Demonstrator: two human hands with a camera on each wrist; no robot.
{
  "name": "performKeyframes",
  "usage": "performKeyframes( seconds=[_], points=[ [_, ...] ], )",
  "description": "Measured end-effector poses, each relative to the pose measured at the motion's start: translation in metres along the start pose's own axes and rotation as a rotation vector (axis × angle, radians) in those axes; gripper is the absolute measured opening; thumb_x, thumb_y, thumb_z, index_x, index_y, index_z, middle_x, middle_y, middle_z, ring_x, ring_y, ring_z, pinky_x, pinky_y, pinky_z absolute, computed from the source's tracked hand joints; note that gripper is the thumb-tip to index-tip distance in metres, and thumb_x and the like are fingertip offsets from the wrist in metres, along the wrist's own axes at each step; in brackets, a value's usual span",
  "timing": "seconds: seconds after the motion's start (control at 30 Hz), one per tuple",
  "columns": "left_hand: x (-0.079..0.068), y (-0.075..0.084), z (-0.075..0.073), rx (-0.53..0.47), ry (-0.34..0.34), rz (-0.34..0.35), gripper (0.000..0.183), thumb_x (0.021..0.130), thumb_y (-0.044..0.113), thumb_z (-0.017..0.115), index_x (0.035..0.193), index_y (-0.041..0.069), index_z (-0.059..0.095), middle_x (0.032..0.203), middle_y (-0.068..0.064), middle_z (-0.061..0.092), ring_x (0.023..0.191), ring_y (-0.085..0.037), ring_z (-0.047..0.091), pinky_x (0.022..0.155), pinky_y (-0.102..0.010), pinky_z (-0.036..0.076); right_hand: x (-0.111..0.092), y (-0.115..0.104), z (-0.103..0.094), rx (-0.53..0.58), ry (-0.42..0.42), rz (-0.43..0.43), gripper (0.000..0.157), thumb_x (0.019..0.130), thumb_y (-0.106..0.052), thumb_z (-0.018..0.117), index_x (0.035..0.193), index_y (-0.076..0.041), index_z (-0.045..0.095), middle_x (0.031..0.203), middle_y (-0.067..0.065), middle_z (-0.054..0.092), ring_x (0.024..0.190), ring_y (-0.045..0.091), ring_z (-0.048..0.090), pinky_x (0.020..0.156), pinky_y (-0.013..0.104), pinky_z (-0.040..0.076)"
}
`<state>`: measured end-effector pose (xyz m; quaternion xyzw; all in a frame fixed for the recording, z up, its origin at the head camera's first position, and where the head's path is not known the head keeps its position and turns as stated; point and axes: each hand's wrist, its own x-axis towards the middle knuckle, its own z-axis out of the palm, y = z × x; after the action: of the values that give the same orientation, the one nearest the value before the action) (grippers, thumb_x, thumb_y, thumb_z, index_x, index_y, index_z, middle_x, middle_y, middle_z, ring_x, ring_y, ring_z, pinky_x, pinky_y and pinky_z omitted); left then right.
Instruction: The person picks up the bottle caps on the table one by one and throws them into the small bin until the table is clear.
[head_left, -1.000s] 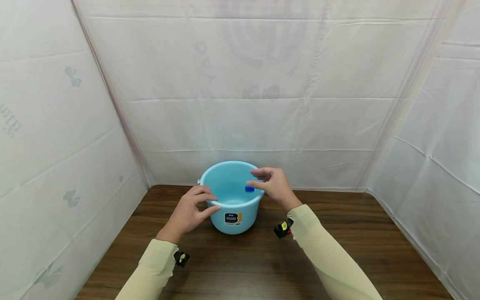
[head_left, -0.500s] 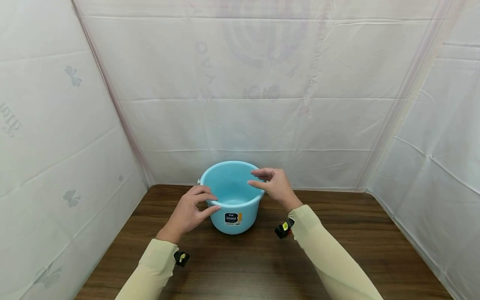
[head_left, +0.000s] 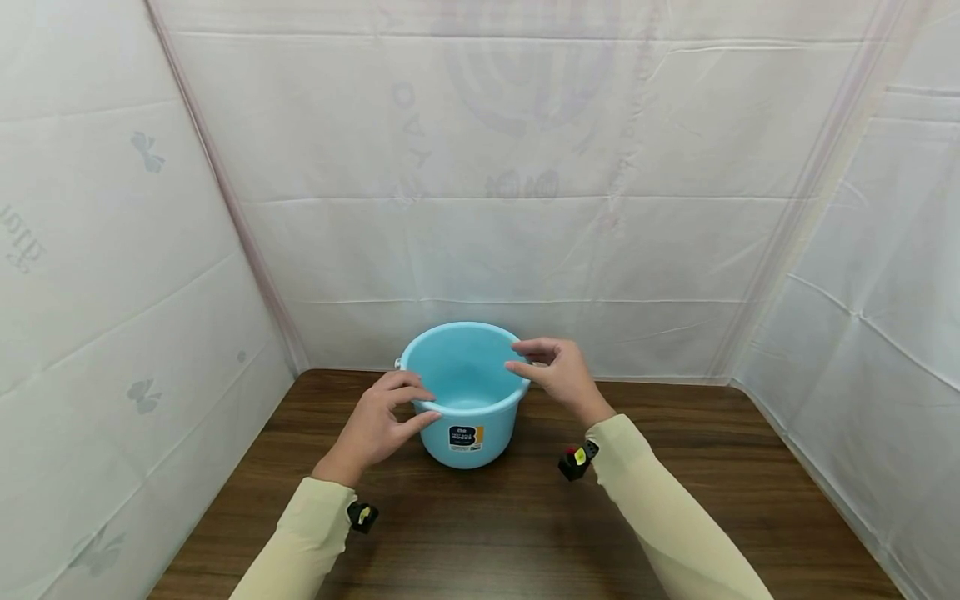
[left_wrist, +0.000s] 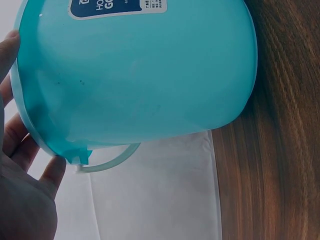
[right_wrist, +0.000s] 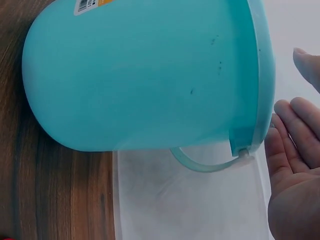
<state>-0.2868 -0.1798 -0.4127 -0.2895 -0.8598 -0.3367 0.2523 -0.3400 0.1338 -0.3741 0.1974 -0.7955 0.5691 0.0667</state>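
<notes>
A light blue bucket (head_left: 467, 433) with a label on its front stands upright on the wooden table. My left hand (head_left: 377, 422) holds its near left rim, fingers over the edge and thumb on the outer side; in the left wrist view that thumb (left_wrist: 10, 50) lies at the rim. At the right rim, my right hand (head_left: 562, 372) is raised with thumb and fingers apart and nothing between them. The right wrist view shows the fingers (right_wrist: 300, 120) extended just above the rim. No blue piece shows in the visible part of the bucket's inside.
White printed sheeting (head_left: 525, 183) closes off the back and both sides of the brown table (head_left: 480, 533), close behind the bucket. The bucket's pale handle (right_wrist: 205, 166) hangs down behind it.
My right hand let go of a small blue piece, which dropped into the bucket and out of sight. The right hand then moved slightly right. My left hand and the bucket stayed put.
</notes>
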Motion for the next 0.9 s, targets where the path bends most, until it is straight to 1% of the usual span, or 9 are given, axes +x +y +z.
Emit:
performKeyframes(
  seconds=[0.07, 0.2, 0.3, 0.37, 0.57, 0.63, 0.73, 0.9],
  points=[
    [0.000, 0.000, 0.000, -0.001, -0.002, -0.003, 0.019, 0.081, 0.026, 0.089, 0.098, 0.021, 0.080, 0.111, 0.004, 0.067, 0.111, -0.017, 0.060, 0.101, -0.049, 0.056, -0.002, 0.001, -0.002, 0.008, 0.007, -0.002, 0.042, 0.085, -0.033, 0.086, 0.117, -0.009, 0.076, 0.125, 0.020, 0.071, 0.120, 0.038, 0.067, 0.094, 0.038, 0.061],
    [0.000, 0.001, 0.000, -0.005, -0.006, -0.012, 0.020, 0.081, 0.026, 0.089, 0.098, 0.020, 0.080, 0.111, 0.004, 0.067, 0.111, -0.017, 0.060, 0.101, -0.048, 0.057, -0.006, 0.005, -0.005, 0.017, 0.024, -0.028, 0.046, 0.086, -0.030, 0.085, 0.121, -0.002, 0.074, 0.124, 0.022, 0.071, 0.117, 0.036, 0.069, 0.087, 0.028, 0.062],
    [0.000, 0.001, 0.000, -0.006, -0.008, -0.016, 0.020, 0.081, 0.026, 0.089, 0.098, 0.020, 0.080, 0.112, 0.004, 0.068, 0.111, -0.017, 0.060, 0.100, -0.048, 0.057, -0.010, 0.008, -0.008, 0.021, 0.046, -0.044, 0.047, 0.086, -0.030, 0.086, 0.121, -0.001, 0.073, 0.122, 0.022, 0.072, 0.114, 0.034, 0.070, 0.085, 0.023, 0.061],
    [0.000, 0.001, 0.000, -0.007, -0.006, -0.015, 0.021, 0.081, 0.026, 0.089, 0.098, 0.020, 0.080, 0.112, 0.003, 0.068, 0.111, -0.017, 0.060, 0.100, -0.047, 0.057, -0.012, 0.009, -0.010, 0.022, 0.056, -0.052, 0.047, 0.085, -0.030, 0.086, 0.120, -0.001, 0.074, 0.120, 0.021, 0.073, 0.112, 0.032, 0.070, 0.084, 0.023, 0.060],
    [-0.002, 0.004, 0.000, -0.005, 0.001, -0.011, 0.021, 0.081, 0.026, 0.089, 0.098, 0.020, 0.080, 0.112, 0.003, 0.068, 0.111, -0.018, 0.060, 0.102, -0.049, 0.056, -0.021, 0.015, -0.016, -0.005, 0.069, -0.046, 0.044, 0.084, -0.035, 0.086, 0.118, -0.008, 0.076, 0.116, 0.009, 0.076, 0.107, 0.022, 0.070, 0.085, 0.026, 0.060],
    [-0.003, 0.005, 0.000, -0.005, 0.001, -0.013, 0.021, 0.081, 0.026, 0.089, 0.098, 0.020, 0.080, 0.112, 0.003, 0.068, 0.111, -0.018, 0.060, 0.102, -0.049, 0.056, -0.024, 0.018, -0.018, -0.011, 0.070, -0.038, 0.043, 0.084, -0.035, 0.086, 0.118, -0.010, 0.077, 0.116, 0.007, 0.076, 0.108, 0.022, 0.070, 0.086, 0.026, 0.060],
    [-0.004, 0.006, 0.000, -0.006, 0.001, -0.017, 0.021, 0.081, 0.026, 0.089, 0.098, 0.019, 0.080, 0.112, 0.003, 0.068, 0.112, -0.019, 0.061, 0.102, -0.049, 0.056, -0.029, 0.021, -0.020, -0.013, 0.070, -0.036, 0.043, 0.084, -0.034, 0.087, 0.118, -0.010, 0.077, 0.117, 0.008, 0.076, 0.109, 0.025, 0.071, 0.088, 0.026, 0.061],
    [-0.006, 0.008, 0.001, -0.007, 0.000, -0.018, 0.019, 0.081, 0.026, 0.089, 0.098, 0.020, 0.080, 0.112, 0.003, 0.068, 0.112, -0.018, 0.060, 0.103, -0.049, 0.056, -0.039, 0.029, -0.024, -0.036, 0.079, -0.024, 0.042, 0.083, -0.034, 0.088, 0.118, -0.012, 0.077, 0.116, 0.006, 0.076, 0.108, 0.022, 0.073, 0.088, 0.026, 0.061]
  ],
)
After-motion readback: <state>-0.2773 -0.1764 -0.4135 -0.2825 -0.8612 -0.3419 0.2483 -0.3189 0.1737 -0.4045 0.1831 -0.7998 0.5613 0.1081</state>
